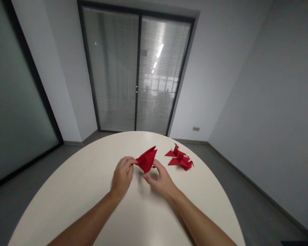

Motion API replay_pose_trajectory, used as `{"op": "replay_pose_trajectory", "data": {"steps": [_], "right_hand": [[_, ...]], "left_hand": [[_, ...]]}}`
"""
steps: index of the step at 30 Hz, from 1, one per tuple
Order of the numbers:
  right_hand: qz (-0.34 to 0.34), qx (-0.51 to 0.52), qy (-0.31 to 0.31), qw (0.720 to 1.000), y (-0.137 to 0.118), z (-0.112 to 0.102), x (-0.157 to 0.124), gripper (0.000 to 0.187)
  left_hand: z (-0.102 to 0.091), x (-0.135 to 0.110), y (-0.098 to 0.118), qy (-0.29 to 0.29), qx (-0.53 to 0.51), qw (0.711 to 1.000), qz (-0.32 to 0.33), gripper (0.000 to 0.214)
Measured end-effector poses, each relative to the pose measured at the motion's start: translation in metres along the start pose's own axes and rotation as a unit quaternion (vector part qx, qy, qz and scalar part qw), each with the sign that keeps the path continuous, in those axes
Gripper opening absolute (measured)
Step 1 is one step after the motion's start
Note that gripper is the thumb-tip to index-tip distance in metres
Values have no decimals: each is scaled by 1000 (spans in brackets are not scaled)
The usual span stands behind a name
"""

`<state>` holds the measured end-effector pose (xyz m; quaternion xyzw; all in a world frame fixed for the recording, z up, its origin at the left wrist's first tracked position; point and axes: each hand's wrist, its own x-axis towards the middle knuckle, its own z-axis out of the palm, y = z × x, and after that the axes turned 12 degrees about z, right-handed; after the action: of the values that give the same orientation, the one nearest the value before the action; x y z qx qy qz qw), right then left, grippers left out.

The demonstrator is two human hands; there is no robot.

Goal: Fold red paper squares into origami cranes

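Note:
A red folded origami paper (146,160) is held up above the round table, its pointed flaps toward the upper right. My left hand (123,172) pinches its left tip between thumb and fingers. On the other side, my right hand (161,179) is curved around its lower right part. The right thumb lies at the bottom corner and the fingers at the right edge, partly behind the paper. To the right, several red origami cranes (180,158) rest close together on the table, overlapping in view.
The pale round table (92,191) spreads under both arms, with its curved edge all around. Beyond it stand a glass partition with blinds (113,75) and grey-white walls (272,102). A wall socket (196,128) is low on the back wall.

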<state>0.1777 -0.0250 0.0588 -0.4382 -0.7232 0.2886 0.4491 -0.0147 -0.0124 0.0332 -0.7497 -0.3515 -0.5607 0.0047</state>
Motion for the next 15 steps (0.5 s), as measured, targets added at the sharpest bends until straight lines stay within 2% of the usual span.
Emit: {"op": "replay_pose_trajectory", "data": {"steps": [3,6,10,15], "right_hand": [[53,53,4,997,0,3,2,27],[66,85,3,994,3,-1,5,23],[41,79,-4,996,6,-11,8,19],[-27,-2,-22,999,4,-20,5,16]], "left_hand": [[-2,0,2,-30,39,998,31,29],[-2,0,1,-36,48,998,17,31],[0,-1,1,-46,18,999,-16,40],[2,-1,13,-93,-64,993,14,43]]}}
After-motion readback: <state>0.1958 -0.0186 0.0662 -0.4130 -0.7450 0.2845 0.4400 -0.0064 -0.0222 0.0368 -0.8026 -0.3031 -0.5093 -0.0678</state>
